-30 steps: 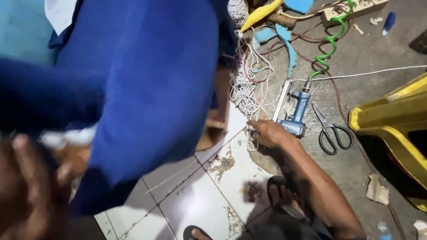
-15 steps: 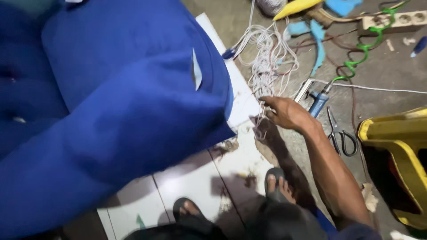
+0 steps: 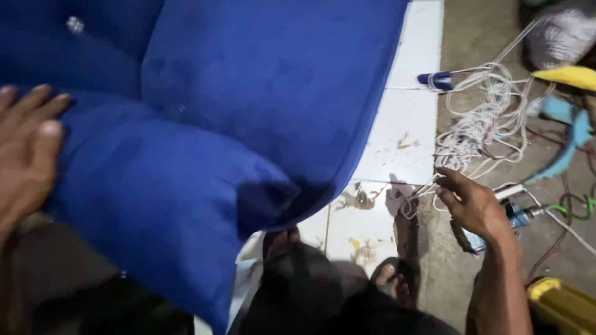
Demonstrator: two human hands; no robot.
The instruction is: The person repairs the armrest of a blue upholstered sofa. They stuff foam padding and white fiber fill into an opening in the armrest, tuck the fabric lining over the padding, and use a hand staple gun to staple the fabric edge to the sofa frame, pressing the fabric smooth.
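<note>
Blue velvet cushion (image 3: 205, 124), one, lies under my flat, open left hand (image 3: 25, 155); beside it my right hand (image 3: 475, 205), fingers loosely spread, touches one tangled white cord bundle (image 3: 484, 124).

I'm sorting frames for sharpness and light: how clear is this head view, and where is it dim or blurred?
Head view: the blue cushion is evenly lit and fairly sharp; the left hand at the frame edge is soft and blurred; the right hand by the white cord is clear; the bottom, around the feet, falls into shadow.
</note>
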